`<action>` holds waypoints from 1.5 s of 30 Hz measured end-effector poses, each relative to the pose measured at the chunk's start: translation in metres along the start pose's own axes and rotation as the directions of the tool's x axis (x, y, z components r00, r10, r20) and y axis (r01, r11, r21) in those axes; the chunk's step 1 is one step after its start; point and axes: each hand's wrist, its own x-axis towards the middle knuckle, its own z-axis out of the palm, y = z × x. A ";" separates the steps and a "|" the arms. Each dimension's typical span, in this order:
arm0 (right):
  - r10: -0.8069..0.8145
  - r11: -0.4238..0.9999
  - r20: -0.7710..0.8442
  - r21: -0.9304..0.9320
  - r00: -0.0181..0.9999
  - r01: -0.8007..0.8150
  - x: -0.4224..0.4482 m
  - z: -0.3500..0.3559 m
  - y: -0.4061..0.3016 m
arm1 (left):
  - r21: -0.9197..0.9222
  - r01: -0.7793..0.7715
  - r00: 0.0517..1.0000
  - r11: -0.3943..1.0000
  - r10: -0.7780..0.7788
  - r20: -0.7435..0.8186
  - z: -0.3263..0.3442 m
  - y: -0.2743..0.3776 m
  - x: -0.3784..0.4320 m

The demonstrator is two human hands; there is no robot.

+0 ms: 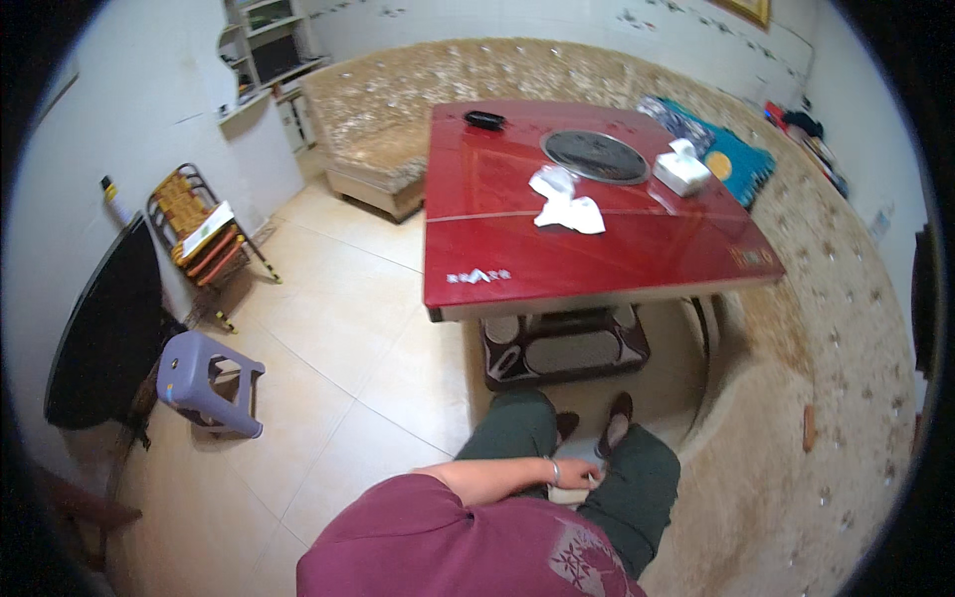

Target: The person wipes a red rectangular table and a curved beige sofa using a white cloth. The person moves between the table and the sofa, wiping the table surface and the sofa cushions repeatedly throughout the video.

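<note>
My left hand (578, 474), with a bracelet at the wrist, is low between my thighs. It is near or touching a small whitish thing (571, 495), which it partly covers; whether the fingers grip it is unclear. My right hand is out of view. Before me stands a glossy red table (485, 246). Crumpled white tissue or plastic (571, 214) lies near its middle, in front of a round dark hotplate (595, 156) set into the top. To the right of that is a white tissue box (681, 173). A small black object (485, 120) rests at the far left corner.
A curved beige tufted sofa (828, 298) wraps around the back and right, with a teal cushion (735, 160) on it. Below the tabletop is a dark base (567, 351). A purple plastic stool (209, 373), folding chair (205, 231) and black screen-like panel (108, 328) stand left.
</note>
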 end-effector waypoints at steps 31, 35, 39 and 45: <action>0.049 0.851 -0.085 0.525 0.995 0.002 0.086 -0.038 -0.098 | 0.056 0.072 0.997 0.996 -0.072 -0.002 0.008 -0.020 0.002; 0.019 0.842 -0.064 0.539 0.998 0.018 0.100 -0.014 -0.124 | 0.058 0.100 0.994 0.993 -0.103 0.043 0.006 -0.015 0.003; -0.010 0.837 -0.039 0.546 0.999 0.030 0.117 0.011 -0.162 | 0.075 0.111 0.992 0.991 -0.115 0.054 0.007 -0.017 0.004; -0.004 0.838 -0.013 0.546 1.000 0.010 0.134 0.053 -0.205 | 0.100 0.122 0.989 0.988 -0.129 0.070 0.005 -0.013 0.002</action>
